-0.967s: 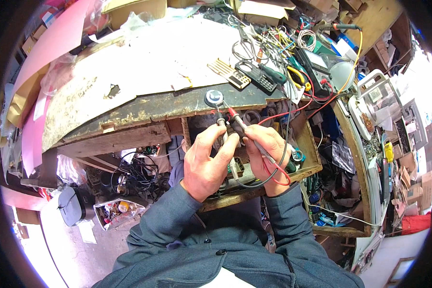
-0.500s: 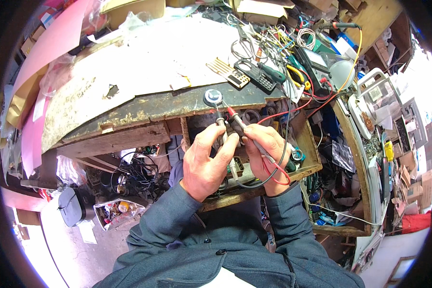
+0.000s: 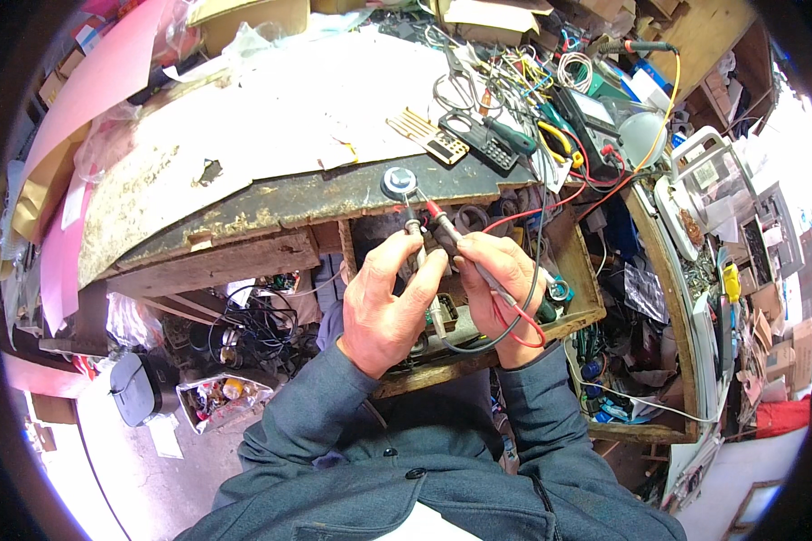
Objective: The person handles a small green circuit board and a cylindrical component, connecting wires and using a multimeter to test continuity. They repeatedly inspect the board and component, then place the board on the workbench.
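Observation:
My left hand (image 3: 388,302) pinches a light-coloured test probe (image 3: 413,224), a dark lead curving from its lower end. My right hand (image 3: 503,287) is closed around a test probe with a red collar (image 3: 436,210), and a red lead loops below it. Both probe tips point at a small round silver part (image 3: 399,182) lying at the front edge of the bench. Whether each tip touches the part is too fine to tell. A multimeter (image 3: 593,115) with a red plug in it lies to the right on the bench.
An open wooden drawer (image 3: 588,305) full of parts sits below my hands. On the worktop (image 3: 271,171) lie a phone-like keypad board (image 3: 492,144), a gold-edged board (image 3: 431,137), a green-handled screwdriver (image 3: 512,137), yellow-handled pliers (image 3: 561,144) and tangled wires. A box of scraps (image 3: 221,397) stands on the floor.
Almost nothing differs. Both hands keep their hold on the probes, and the round silver part appears to have shifted very slightly to the left.

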Demonstrator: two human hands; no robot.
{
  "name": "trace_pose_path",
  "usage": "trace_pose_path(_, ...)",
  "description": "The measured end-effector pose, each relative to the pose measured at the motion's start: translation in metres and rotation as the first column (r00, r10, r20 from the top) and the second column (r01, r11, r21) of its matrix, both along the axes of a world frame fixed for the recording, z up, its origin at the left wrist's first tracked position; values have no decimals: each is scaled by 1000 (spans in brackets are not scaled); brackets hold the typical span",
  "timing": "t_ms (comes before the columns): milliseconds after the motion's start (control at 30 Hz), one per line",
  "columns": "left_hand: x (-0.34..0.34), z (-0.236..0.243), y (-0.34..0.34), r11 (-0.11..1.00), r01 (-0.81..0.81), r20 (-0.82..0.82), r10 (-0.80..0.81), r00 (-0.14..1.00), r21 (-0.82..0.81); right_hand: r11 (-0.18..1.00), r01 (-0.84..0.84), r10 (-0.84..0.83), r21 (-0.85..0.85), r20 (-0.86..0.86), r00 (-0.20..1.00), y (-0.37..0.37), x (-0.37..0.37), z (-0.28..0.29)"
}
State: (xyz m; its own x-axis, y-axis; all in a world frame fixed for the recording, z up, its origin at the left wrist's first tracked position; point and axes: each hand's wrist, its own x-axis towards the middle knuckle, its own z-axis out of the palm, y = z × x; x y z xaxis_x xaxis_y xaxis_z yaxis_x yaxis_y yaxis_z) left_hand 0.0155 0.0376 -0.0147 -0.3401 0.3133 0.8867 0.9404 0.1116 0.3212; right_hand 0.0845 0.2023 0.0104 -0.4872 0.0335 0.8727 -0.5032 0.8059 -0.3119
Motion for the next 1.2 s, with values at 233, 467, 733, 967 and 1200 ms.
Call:
trace_pose_path(233,2,6,0,1000,-20,4,20,1000,-20,1000,-18,18,19,-18,1000,3,0,1)
trace_pose_path(467,5,4,1,998,-61,16,61,998,-30,999,-17,18,31,-39,999,3,-2,-1)
trace_pose_path(733,7,0,2,999,-37,59,38,998,-22,999,-36,38,29,-61,997,5,-4,-3)
trace_pose_path(967,7,1,3,998,-54,43,55,998,-22,1000,-17,18,25,-48,999,5,-3,-2)
trace_pose_path(1200,6,4,-1,999,-31,21,32,999,-14,999,-12,14,34,-59,998,5,-3,-4)
